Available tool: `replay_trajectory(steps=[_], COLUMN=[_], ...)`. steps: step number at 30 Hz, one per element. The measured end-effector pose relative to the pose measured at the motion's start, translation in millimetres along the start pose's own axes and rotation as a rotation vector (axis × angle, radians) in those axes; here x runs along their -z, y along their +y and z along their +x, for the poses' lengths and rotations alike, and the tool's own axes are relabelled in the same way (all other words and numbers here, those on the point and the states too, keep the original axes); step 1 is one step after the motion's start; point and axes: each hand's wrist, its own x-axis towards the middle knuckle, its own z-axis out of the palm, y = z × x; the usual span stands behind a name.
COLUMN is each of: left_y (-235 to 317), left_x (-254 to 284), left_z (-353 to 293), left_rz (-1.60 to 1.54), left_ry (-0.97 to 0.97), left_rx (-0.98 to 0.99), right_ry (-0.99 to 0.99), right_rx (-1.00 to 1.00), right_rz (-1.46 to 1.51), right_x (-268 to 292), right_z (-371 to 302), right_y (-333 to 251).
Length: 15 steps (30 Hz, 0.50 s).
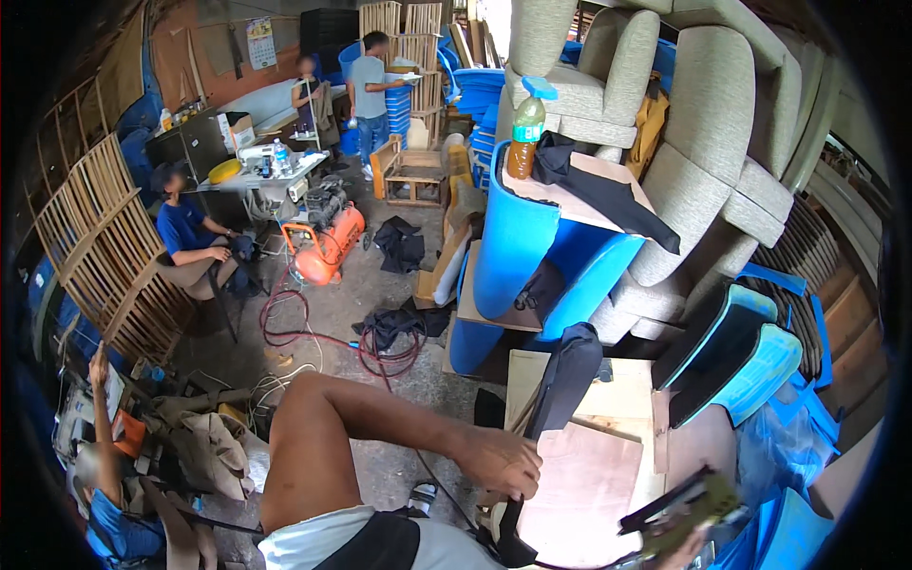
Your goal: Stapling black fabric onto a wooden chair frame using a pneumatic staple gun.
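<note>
My left hand (499, 464) is closed on the edge of a black-covered padded piece (567, 375), which stands upright and leans over the workbench. Its lower end runs down past my fingers as a dark strip of fabric. At the lower right, my right hand (686, 549) is wrapped round a dark green and black staple gun (679, 513), blurred by motion and partly cut off by the picture's edge. The staple gun is held over the pale plywood board (589, 475), apart from the black piece.
Blue-edged curved panels (736, 370) lean at the right, with grey upholstered sofa parts (703, 152) piled behind. A bottle of brown liquid (525, 142) stands on a blue-sided piece. An orange compressor (328, 245) and red hose (285, 318) occupy the floor. Several people work beyond.
</note>
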Motion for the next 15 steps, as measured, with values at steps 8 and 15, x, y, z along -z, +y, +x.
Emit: replay_trajectory(steps=[8, 15], left_y=[-2.5, 8.5], left_x=[-7.4, 17.2], left_z=[-25.2, -37.5], left_rz=[0.261, 0.213], left_ry=[0.288, 0.072], left_rx=[-0.076, 0.013], right_ry=[0.101, 0.081], right_rx=[0.087, 0.231], right_rz=[-0.363, -0.635], right_x=[24.2, 59.1], right_z=[-0.9, 11.0], right_y=[-31.4, -47.4])
